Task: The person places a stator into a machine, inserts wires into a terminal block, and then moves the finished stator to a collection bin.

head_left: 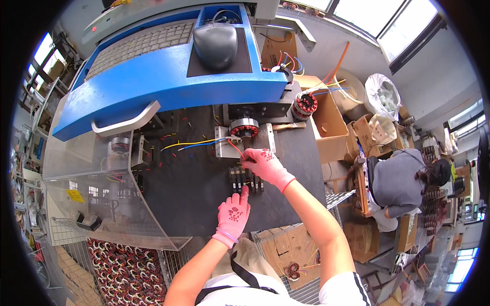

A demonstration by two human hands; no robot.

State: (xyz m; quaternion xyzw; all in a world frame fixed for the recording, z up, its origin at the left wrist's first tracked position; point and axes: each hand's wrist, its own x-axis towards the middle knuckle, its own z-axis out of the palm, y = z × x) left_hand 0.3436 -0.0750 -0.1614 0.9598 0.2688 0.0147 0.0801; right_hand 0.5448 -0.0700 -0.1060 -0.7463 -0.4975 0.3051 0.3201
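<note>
A round wound motor stator (244, 128) sits in a metal fixture plate (222, 146) on the dark bench (189, 178). Yellow, blue and red wires (191, 144) trail from it. My right hand (265, 166), in a pink glove, pinches the red wire just below the stator. My left hand (233, 214), also in a pink glove, rests on the bench with its fingertips touching a row of black clip terminals (245, 179) and holds nothing.
A blue console with keyboard and mouse (214, 43) overhangs the bench. A clear guard panel (97, 194) stands left. Another stator (305, 104) lies by a cardboard box (332, 127). Wire baskets of stators (125, 270) are below. A seated person (403, 181) works at right.
</note>
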